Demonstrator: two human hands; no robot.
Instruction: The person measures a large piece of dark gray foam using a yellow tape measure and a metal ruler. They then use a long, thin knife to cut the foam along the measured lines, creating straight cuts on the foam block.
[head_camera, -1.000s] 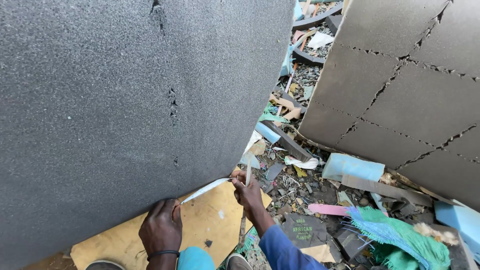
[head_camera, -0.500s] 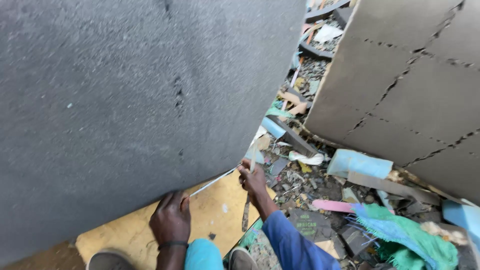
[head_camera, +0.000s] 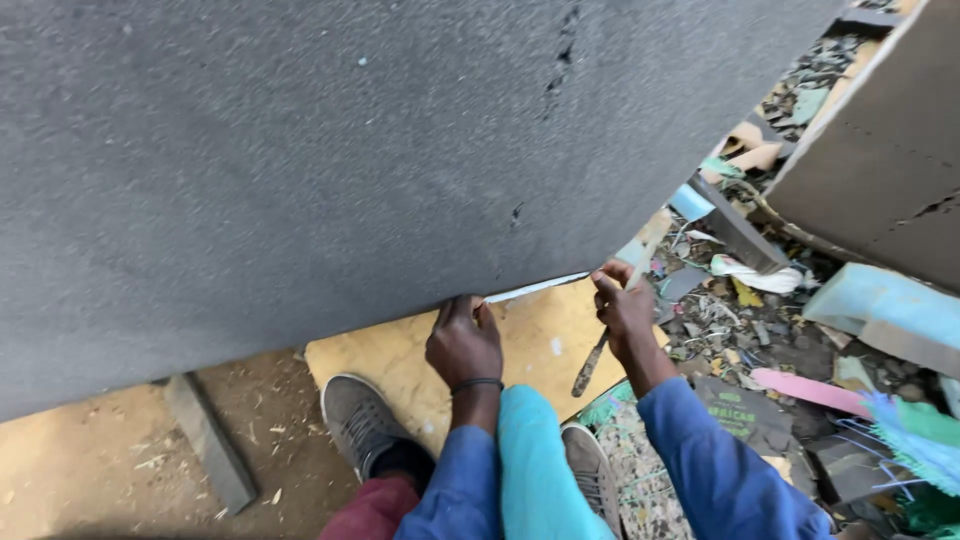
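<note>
Over a yellow board (head_camera: 400, 350) on the dirt floor, a big grey foam slab (head_camera: 330, 150) stands tilted, its lower edge pinched by the left hand (head_camera: 463, 343), while the right hand (head_camera: 624, 312) closes on a wooden-handled blade (head_camera: 590, 365) at that edge. It looks light, soft and floppy, best gripped along the rim; foam scraps (head_camera: 800, 300), another cracked slab (head_camera: 880, 170) and the person's shoes (head_camera: 360, 415) crowd around.
</note>
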